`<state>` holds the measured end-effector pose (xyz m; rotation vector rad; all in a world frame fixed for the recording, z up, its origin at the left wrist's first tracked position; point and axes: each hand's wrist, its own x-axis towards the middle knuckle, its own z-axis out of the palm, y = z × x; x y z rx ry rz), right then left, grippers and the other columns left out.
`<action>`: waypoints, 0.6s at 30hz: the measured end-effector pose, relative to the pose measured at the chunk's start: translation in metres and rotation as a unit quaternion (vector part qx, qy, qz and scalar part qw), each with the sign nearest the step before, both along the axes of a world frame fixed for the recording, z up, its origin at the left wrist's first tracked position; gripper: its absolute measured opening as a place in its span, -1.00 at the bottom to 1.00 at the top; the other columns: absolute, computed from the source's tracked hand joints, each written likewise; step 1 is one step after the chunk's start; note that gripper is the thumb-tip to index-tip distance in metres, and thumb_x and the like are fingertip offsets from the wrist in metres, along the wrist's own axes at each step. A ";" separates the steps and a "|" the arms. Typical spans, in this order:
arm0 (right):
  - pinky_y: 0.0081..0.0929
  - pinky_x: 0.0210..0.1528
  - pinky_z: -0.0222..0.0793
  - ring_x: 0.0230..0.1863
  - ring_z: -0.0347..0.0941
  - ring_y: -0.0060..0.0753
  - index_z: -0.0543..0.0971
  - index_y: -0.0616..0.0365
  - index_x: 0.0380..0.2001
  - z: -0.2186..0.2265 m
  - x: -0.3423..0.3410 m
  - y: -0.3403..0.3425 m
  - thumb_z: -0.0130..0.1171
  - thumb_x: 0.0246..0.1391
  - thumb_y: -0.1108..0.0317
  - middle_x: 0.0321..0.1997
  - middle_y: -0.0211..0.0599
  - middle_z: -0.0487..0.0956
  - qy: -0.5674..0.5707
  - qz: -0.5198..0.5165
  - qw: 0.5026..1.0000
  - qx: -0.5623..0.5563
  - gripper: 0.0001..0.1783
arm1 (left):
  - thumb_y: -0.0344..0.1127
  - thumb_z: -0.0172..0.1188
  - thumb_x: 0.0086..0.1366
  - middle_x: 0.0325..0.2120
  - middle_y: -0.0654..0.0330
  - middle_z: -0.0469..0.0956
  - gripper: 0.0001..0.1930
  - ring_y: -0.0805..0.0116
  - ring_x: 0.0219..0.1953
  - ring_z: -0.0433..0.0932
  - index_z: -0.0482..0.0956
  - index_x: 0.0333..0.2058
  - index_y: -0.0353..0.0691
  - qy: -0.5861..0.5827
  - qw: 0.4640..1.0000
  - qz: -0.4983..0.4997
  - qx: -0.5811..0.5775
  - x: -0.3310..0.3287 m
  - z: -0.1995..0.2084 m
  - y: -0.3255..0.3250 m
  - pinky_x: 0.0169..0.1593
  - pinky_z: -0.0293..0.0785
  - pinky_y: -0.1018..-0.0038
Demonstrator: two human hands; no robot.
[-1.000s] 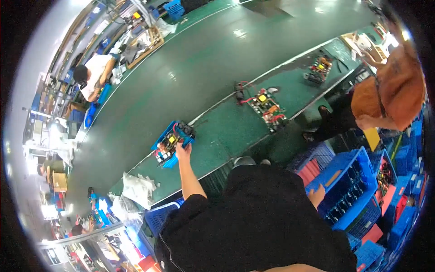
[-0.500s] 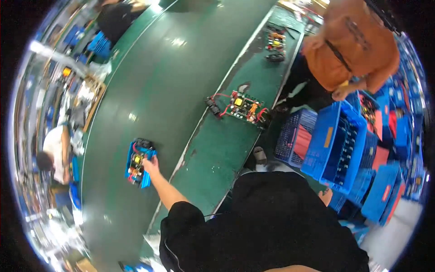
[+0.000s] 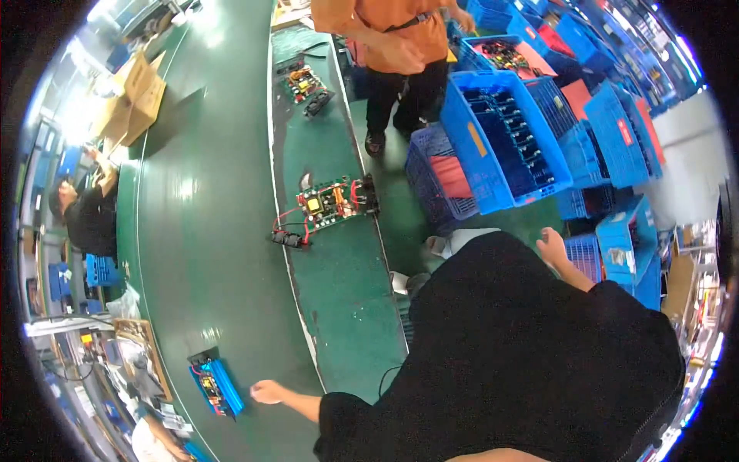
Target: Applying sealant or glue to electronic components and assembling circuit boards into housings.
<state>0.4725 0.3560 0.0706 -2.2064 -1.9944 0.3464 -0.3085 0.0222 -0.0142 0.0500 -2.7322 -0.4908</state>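
Across the wide green table point(image 3: 196, 262), the left arm reaches out nearly straight to the person's left, its hand point(image 3: 267, 392) low over the surface, fingers loosely bent and parted from anything. Just beyond those fingers, apart from them, a blue case point(image 3: 218, 385) with a circuit board inside lies slanted on that table. On the other side, the right arm is bent at the elbow and its hand point(image 3: 551, 248) is raised near the big blue crate point(image 3: 479, 165), fingers half curled; whether they close on something I cannot tell
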 end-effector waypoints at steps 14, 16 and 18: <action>-0.14 -0.34 0.38 -0.42 0.46 0.05 0.48 0.21 -0.61 -0.015 -0.004 0.036 -0.02 -0.12 0.35 -0.51 -0.06 0.53 -0.028 0.033 0.997 -0.057 -0.82 | -0.50 0.10 -0.09 -0.49 0.12 0.41 -0.88 0.14 -0.38 0.38 0.46 -0.48 -0.22 -0.114 0.822 -0.506 0.235 0.310 0.061 0.311 -0.25 0.32 0.29; -0.17 -0.33 0.40 -0.40 0.47 0.05 0.51 0.24 -0.55 -0.047 0.013 0.077 -0.03 -0.09 0.34 -0.49 -0.06 0.55 0.058 -0.012 0.997 -0.055 -0.80 | -0.50 0.10 -0.10 -0.50 0.12 0.41 -0.88 0.15 -0.38 0.37 0.46 -0.49 -0.21 -0.110 0.812 -0.523 0.234 0.310 0.076 0.333 -0.27 0.32 0.30; -0.34 -0.32 0.40 -0.42 0.52 -0.13 0.57 0.15 -0.43 -0.061 0.001 0.131 0.03 -0.03 0.25 -0.48 -0.08 0.56 -0.063 0.235 0.968 0.063 -0.77 | -0.52 0.10 -0.10 -0.54 0.13 0.40 -0.87 0.16 -0.41 0.37 0.46 -0.49 -0.20 -0.089 0.803 -0.549 0.213 0.302 0.078 0.350 -0.31 0.32 0.30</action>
